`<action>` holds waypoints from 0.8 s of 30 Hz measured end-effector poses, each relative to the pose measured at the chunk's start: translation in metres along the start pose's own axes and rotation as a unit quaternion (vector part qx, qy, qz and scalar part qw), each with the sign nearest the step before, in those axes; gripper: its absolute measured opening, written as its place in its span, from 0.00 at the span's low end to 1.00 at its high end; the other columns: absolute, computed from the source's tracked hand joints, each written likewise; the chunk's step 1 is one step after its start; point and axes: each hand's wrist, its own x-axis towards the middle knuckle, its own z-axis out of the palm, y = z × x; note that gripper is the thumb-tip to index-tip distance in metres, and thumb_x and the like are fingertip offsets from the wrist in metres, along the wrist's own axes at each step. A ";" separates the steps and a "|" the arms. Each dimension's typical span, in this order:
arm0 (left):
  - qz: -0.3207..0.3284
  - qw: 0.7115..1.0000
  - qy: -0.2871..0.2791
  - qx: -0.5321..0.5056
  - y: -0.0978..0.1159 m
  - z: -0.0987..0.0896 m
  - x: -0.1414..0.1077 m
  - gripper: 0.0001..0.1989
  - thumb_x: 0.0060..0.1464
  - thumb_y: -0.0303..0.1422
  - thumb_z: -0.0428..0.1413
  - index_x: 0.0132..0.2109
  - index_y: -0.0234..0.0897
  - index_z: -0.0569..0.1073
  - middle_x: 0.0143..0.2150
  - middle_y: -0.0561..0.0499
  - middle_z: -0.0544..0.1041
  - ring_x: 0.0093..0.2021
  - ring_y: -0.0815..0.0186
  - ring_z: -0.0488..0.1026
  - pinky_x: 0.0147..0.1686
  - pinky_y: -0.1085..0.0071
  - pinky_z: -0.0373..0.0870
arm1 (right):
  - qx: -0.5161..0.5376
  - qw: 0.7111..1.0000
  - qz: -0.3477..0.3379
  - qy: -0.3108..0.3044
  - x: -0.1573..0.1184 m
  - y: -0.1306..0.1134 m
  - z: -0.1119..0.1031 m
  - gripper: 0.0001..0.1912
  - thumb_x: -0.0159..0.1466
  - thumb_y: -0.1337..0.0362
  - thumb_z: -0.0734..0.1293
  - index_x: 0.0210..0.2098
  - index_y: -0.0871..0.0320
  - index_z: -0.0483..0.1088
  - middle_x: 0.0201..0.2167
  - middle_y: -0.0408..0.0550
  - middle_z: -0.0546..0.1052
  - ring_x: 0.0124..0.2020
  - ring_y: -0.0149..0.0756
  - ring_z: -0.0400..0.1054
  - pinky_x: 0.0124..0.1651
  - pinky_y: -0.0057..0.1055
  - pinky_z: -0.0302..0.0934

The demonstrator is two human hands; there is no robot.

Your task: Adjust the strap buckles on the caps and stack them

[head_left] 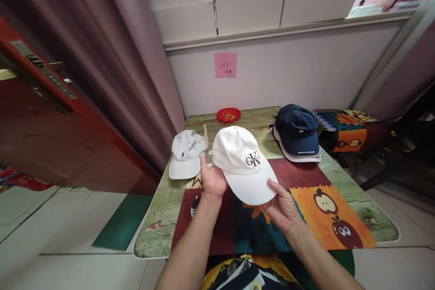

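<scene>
Between my two hands, above the table, is a white baseball cap (234, 152) with dark lettering on its front panel and its brim tilted toward me. My left hand (213, 180) supports the cap's left side, with its fingers mostly hidden behind it. On the brim's right edge, my right hand (283, 206) grips with the thumb on top and the fingers underneath. Left of the held cap, a light grey cap (188, 149) with a small dark logo rests on the table. At the right lies a navy cap (296, 129) stacked over a pale pink one (283, 152).
A red scalloped dish (229, 115) sits at the table's (154, 231) far edge. Under my hands spreads a colourful patterned mat (312, 190). A pink note (225, 65) is stuck on the wall behind. To the left stand a curtain (136, 54) and a red-brown door (84, 145).
</scene>
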 end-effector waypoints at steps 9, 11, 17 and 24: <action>0.154 0.797 0.053 0.581 -0.052 -0.067 -0.013 0.17 0.52 0.43 0.63 0.44 0.37 0.78 0.51 0.39 0.79 0.53 0.48 0.76 0.56 0.47 0.71 | -0.069 0.980 -0.185 -0.033 0.040 -0.101 0.047 0.24 0.66 0.72 0.66 0.61 0.57 0.70 0.48 0.50 0.83 0.45 0.37 0.80 0.48 0.33 0.77; 0.217 0.714 -0.005 0.665 -0.057 -0.074 -0.014 0.09 0.54 0.35 0.60 0.43 0.39 0.78 0.52 0.41 0.79 0.56 0.50 0.74 0.57 0.48 0.70 | -0.075 0.961 -0.258 -0.066 0.054 -0.135 0.070 0.22 0.66 0.72 0.66 0.60 0.56 0.71 0.49 0.49 0.83 0.49 0.36 0.79 0.52 0.35 0.74; 0.260 0.616 -0.065 0.741 -0.056 -0.073 -0.012 0.06 0.58 0.29 0.56 0.41 0.40 0.76 0.49 0.44 0.79 0.53 0.53 0.74 0.54 0.51 0.72 | -0.086 0.921 -0.379 -0.026 0.113 -0.215 0.084 0.15 0.69 0.70 0.65 0.55 0.55 0.73 0.49 0.47 0.82 0.52 0.33 0.77 0.57 0.35 0.71; 0.252 0.623 -0.059 0.738 -0.054 -0.071 -0.011 0.05 0.59 0.29 0.55 0.39 0.40 0.76 0.48 0.46 0.79 0.51 0.55 0.74 0.53 0.53 0.72 | -0.094 0.920 -0.285 0.253 0.147 -0.208 -0.012 0.18 0.66 0.76 0.66 0.53 0.57 0.70 0.52 0.49 0.80 0.44 0.34 0.79 0.49 0.37 0.76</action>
